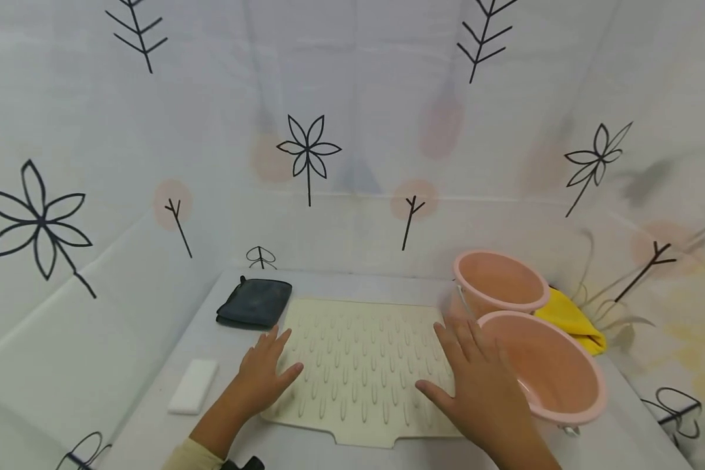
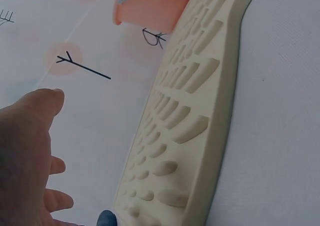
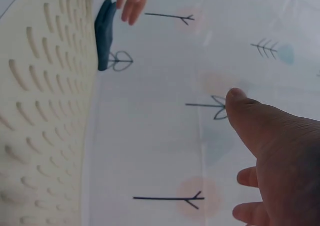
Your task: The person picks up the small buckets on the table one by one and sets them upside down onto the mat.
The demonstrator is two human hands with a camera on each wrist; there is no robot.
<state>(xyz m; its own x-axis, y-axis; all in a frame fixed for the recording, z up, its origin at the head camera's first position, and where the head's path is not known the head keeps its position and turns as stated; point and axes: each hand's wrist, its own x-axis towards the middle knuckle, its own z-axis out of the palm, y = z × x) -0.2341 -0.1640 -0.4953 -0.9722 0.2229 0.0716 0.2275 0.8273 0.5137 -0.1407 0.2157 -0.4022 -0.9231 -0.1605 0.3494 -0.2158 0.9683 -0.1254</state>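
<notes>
A cream plastic washboard (image 1: 358, 372) with rows of raised ridges lies flat on the white table. Over its left edge is my left hand (image 1: 261, 375), fingers spread and holding nothing. My right hand (image 1: 484, 385), also spread and holding nothing, is over the board's right side and partly covers the front pink bucket (image 1: 564, 365). Both wrist views show a gap between the left hand (image 2: 25, 156) or the right hand (image 3: 285, 161) and the washboard (image 2: 200, 105). A folded dark cloth item (image 1: 255, 303) lies just beyond the left fingertips.
A white sponge block (image 1: 192, 386) lies left of the left forearm. Behind the front bucket stands a second pink bucket (image 1: 499, 281), with a folded yellow cloth (image 1: 570, 320) beside them. White patterned sheeting (image 1: 352, 163) encloses the table at the back and sides.
</notes>
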